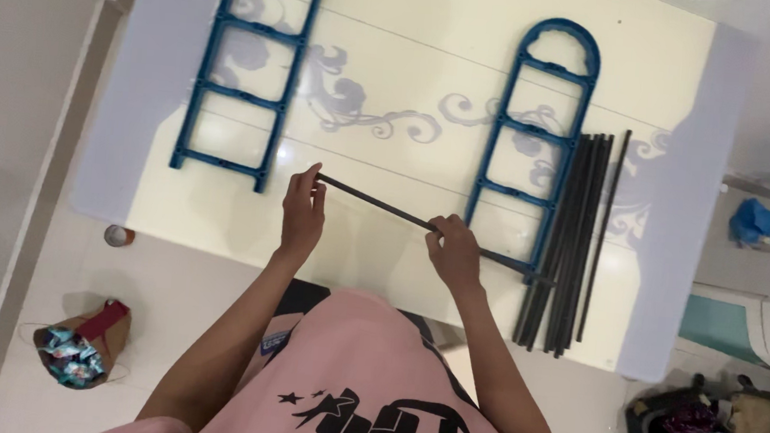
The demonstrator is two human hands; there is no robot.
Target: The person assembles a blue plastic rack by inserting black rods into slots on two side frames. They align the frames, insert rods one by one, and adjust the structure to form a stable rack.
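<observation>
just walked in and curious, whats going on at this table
A person holds one thin black rod over a pale table, left hand pinching one end, right hand gripping it further along. A bundle of similar rods lies at the right, beside a blue ladder-shaped frame. A second blue frame lies to the left, untouched.

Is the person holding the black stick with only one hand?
No, both the left hand and the right hand grip the black stick.

Layout around my table (420, 25)

On it: one ladder frame (248, 65) left, another (532, 146) right, rod bundle (574, 233) just beside the latter.
</observation>
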